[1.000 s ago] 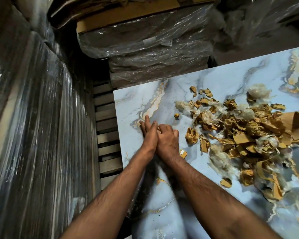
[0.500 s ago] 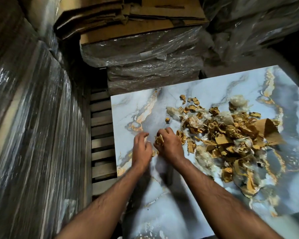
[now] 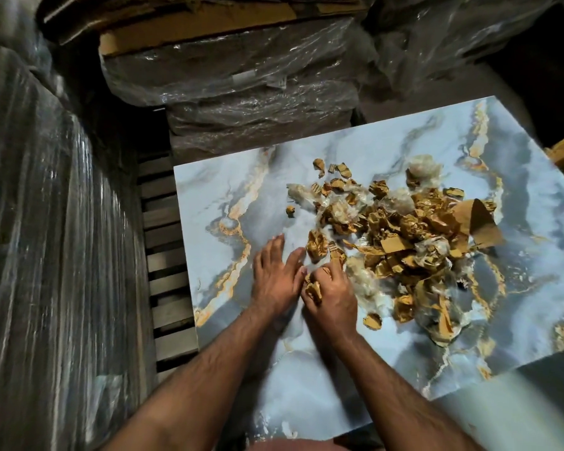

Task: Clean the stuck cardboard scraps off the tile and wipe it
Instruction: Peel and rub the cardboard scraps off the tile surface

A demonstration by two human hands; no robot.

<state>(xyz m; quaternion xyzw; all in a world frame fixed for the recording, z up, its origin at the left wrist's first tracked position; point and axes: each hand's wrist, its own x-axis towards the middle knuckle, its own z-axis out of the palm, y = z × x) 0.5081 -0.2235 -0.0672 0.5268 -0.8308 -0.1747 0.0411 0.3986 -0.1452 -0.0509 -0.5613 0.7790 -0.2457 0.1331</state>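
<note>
Your left hand lies flat on the tile, fingers straight and spread, palm down on the glossy surface. Your right hand sits just beside it, touching it, with fingers curled around a crumpled brown scrap pinched near the thumb.

The tile is a large, smooth, polished slab, pale blue-grey with marble-like veins in gold and darker grey. It lies flat in front of you, its left edge next to a row of rough wooden slats.

Just beyond your right hand spreads a heap of cardboard scraps: torn, creased brown pieces mixed with wads of cloudy, wrinkled plastic film. One bigger curled cardboard flap stands up at the heap's right side. A few small scraps lie loose around the edges, one near your right wrist.

Behind the tile are stacked packs wrapped in shiny, crinkled plastic, with flat cardboard sheets on top. More wrapped stacks rise along your left.
</note>
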